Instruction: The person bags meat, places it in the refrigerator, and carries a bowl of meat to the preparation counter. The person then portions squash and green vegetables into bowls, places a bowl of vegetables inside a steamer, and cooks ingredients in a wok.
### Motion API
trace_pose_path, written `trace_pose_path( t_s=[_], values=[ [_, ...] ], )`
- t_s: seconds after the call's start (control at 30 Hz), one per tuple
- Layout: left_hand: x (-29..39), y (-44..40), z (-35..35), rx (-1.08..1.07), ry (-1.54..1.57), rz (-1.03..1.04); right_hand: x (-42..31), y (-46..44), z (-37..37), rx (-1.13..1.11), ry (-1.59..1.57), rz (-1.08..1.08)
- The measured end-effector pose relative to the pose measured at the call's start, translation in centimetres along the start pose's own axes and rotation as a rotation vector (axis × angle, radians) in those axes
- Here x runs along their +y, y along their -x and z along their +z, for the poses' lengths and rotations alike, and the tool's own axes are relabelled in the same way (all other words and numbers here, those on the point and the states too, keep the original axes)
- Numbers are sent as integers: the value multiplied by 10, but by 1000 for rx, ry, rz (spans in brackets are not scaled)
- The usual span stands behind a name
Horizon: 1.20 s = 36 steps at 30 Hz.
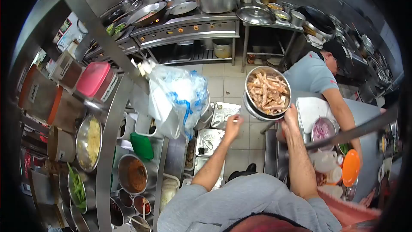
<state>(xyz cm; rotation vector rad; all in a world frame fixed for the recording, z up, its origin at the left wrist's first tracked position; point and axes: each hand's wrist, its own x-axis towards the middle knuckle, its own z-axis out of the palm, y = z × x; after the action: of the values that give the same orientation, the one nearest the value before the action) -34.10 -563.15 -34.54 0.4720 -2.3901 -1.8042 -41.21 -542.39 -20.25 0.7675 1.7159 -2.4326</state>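
In the head view, your right hand (290,118) grips the lower right of the metal pot (253,108), right of centre, its fingers partly hidden, while your left hand (233,128) curls near centre, and you cannot tell whether it pinches anything; what lies beneath the pot is hard to make out. You have open tiled floor (246,139) between your forearms, bounded by plastic bags (176,96) at left and the counter and co-worker (307,75) at right. The pot's round mouth faces up towards you, showing brownish strips (269,91), its wall visible at lower left.
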Motion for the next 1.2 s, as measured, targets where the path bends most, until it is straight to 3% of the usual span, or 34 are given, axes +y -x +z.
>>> trace_pose_path(
  t_s=[0.17,0.3,0.47,0.63,0.7,0.8,0.87,0.93,1.03,1.2],
  values=[
    [32,-72,69,-210,150,-8,-34,-133,39,-142,59,-2],
    [40,-139,79,-202,146,-109,-64,-221,80,-63,74,-82],
    [24,-272,24,170,559,-361,-71,-302,146,-115,91,-27],
    [-19,-449,-32,499,1063,-323,-52,-362,222,-211,172,52],
    [-45,-517,-45,781,1183,-359,-37,-385,252,-262,205,44],
    [-109,-599,-42,744,1169,-439,-18,-424,312,-320,267,66],
    [-164,-636,-43,598,1164,-471,-6,-451,365,-351,281,98],
    [-188,-648,-50,769,1118,-655,10,-487,411,-396,376,158],
    [-236,-666,-118,740,962,-827,39,-526,493,-470,418,155],
    [-264,-732,-269,825,980,-582,41,-574,653,-513,219,165]
  ],
)
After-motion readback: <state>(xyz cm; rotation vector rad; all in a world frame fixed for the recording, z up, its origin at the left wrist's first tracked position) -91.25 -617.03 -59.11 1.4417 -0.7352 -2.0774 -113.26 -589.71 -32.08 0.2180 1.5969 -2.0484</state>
